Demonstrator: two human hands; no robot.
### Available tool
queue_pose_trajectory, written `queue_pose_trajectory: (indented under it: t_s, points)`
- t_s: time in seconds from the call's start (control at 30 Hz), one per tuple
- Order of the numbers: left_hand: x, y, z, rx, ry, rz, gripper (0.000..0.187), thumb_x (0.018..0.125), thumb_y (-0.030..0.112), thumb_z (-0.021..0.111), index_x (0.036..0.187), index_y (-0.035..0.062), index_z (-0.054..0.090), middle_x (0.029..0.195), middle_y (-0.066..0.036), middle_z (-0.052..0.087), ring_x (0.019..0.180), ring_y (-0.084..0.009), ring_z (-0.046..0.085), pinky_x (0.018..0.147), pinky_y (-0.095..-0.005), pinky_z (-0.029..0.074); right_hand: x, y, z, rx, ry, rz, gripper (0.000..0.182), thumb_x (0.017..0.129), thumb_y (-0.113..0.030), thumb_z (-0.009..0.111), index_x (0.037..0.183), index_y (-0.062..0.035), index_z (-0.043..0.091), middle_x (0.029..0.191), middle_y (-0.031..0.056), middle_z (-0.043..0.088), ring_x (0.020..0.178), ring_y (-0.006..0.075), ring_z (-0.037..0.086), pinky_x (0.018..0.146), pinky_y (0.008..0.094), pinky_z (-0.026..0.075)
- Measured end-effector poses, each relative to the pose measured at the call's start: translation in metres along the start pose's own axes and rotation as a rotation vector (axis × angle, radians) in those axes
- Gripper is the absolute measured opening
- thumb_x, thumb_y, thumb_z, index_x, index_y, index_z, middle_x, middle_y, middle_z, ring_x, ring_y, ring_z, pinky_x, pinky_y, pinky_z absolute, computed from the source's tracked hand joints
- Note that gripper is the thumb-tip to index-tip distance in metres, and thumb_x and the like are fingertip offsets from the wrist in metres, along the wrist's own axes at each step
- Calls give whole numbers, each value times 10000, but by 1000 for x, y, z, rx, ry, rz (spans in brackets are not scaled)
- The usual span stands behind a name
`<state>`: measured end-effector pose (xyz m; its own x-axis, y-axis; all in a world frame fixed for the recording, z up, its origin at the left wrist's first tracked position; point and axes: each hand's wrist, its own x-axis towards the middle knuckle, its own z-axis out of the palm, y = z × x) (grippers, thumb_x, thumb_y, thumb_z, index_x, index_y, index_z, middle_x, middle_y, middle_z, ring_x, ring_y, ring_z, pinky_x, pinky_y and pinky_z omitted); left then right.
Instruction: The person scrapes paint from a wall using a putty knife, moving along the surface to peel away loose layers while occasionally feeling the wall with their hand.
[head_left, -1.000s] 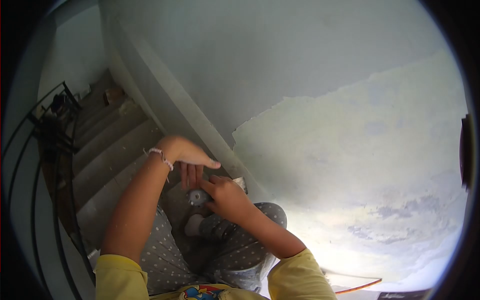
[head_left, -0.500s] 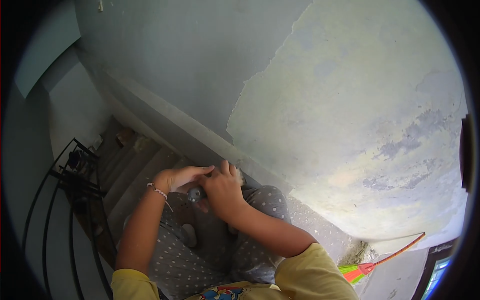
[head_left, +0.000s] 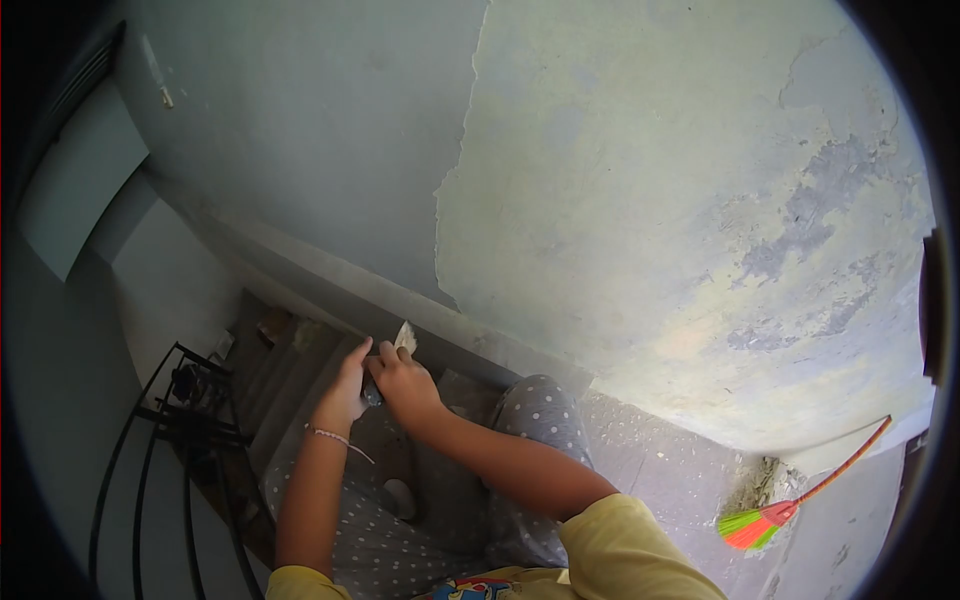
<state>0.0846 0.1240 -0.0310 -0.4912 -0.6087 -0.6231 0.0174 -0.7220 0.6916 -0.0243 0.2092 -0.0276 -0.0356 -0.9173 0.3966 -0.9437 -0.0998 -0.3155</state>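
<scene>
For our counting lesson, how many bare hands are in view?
2: the left hand, a thin pale bracelet at its wrist, and the right hand, close beside it.

Pale pointed piece (head_left: 405,338) and grey object (head_left: 373,394) show partly.

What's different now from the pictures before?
The left hand, first arched above the right hand, has come down beside it, by the small grey thing. The view swung, bringing the bright broom fully in. I can't tell if anything was grabbed or let go. The bracelet is still on.
</scene>
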Motion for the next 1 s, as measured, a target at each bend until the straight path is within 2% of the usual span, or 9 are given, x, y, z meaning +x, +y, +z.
queue_pose_trajectory:
  t_s: [0.07,0.17,0.23,0.27,0.43,0.57,0.63,0.73,1.0]
  points:
    - [19,-2,-7,-29,23,-31,499,969,528,542,1080,57,666,1070,-126,688,983,-255,657,860,-396,521,-3,3,17,8,36,-33,262,774,-66,666,1032,-43,623,1015,134,563,965,283,644,771,361,598]
    - [42,-8,-3,60,210,-115,470,948,492,571,1040,39,658,1053,-141,681,965,-277,653,853,-417,520,-7,10,32,4,47,-54,306,760,-61,673,1055,-15,607,984,135,587,963,292,644,787,369,589]
    - [55,-6,6,181,230,-114,425,923,460,603,985,43,657,1011,-139,679,933,-278,648,850,-431,516,-3,16,38,-19,-62,100,337,751,-52,682,1074,-2,602,987,160,616,973,311,643,807,381,580]
    - [72,-9,-2,210,210,-115,412,867,514,645,798,107,631,893,-112,655,853,-249,621,774,-393,502,-1,19,41,-18,-66,102,337,751,-52,682,1074,-2,602,987,160,616,973,311,643,807,381,580]
    - [100,0,5,228,170,-195,400,855,502,661,841,103,632,870,-115,648,785,-263,629,711,-407,519,15,37,39,199,-131,337,405,740,-28,715,1122,12,587,1052,248,638,1007,403,637,843,452,561]
    - [99,19,32,143,198,-166,372,873,458,670,800,98,610,784,-90,650,704,-251,644,663,-413,545,30,47,34,235,-111,392,482,725,-28,748,1173,-2,572,1064,246,639,1026,416,639,853,443,572]
    - [102,25,34,138,168,-165,349,879,440,669,805,103,615,782,-86,652,699,-248,644,668,-410,550,37,51,37,361,-43,445,502,717,4,722,1191,29,560,1041,281,638,1004,459,622,889,497,526]
    - [121,25,26,131,126,-177,301,891,401,664,816,113,622,777,-80,654,691,-244,644,671,-403,556,41,55,39,423,-14,508,526,719,8,712,1214,51,540,1041,301,636,994,473,621,886,499,521]
    - [128,31,27,127,118,-197,250,918,355,643,811,129,627,789,-69,665,688,-221,651,650,-386,553,48,69,36,506,-59,481,545,725,4,694,1237,74,520,1041,322,639,980,493,634,879,517,522]
